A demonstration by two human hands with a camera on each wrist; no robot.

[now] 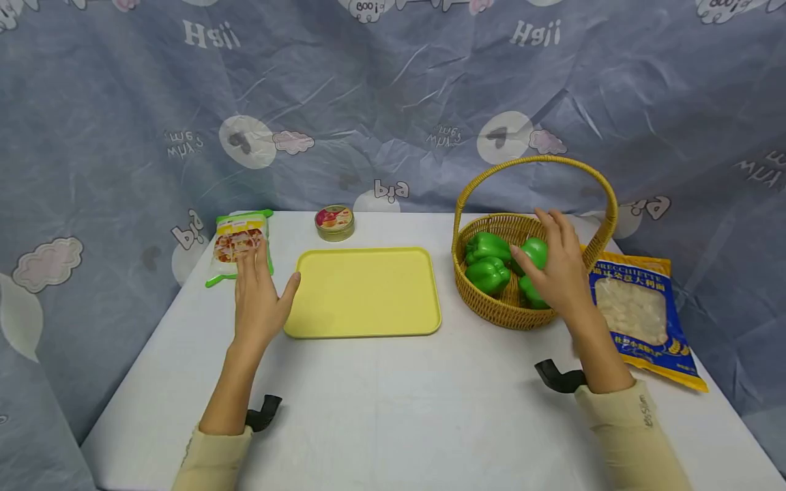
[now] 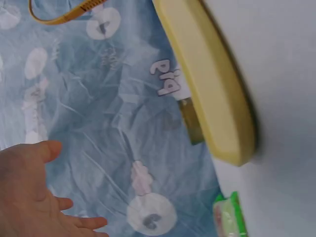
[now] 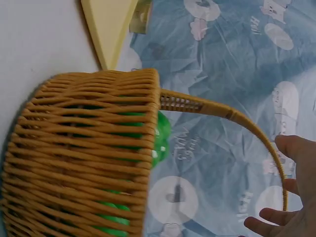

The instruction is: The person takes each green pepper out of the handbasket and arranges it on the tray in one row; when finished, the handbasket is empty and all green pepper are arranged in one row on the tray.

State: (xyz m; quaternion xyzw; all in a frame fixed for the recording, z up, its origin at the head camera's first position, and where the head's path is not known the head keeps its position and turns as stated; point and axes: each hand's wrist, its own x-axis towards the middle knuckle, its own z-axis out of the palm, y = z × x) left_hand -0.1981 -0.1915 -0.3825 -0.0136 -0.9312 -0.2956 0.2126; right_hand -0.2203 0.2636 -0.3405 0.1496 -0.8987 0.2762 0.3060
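In the head view the right hand [image 1: 557, 273] is over the right side of a wicker basket [image 1: 503, 317] holding several green peppers [image 1: 488, 275], its fingers spread and gripping nothing. The right wrist view has that hand [image 3: 291, 192] beside the arched handle [image 3: 247, 126]; contact cannot be told. Left of a yellow tray [image 1: 368, 293], the left hand [image 1: 258, 300] is raised with straight fingers and thumb apart, holding nothing. Its fingertips overlap the lower part of a green-edged food packet [image 1: 238, 239] in the head view. The left wrist view shows this hand [image 2: 44, 197] away from the tray [image 2: 212, 89].
A round tin [image 1: 334, 223] stands behind the tray. Right of the basket lies a blue and yellow pasta bag [image 1: 638, 314], partly behind the right forearm. A patterned grey-blue cloth [image 1: 368, 102] hangs behind the white table [image 1: 393, 409].
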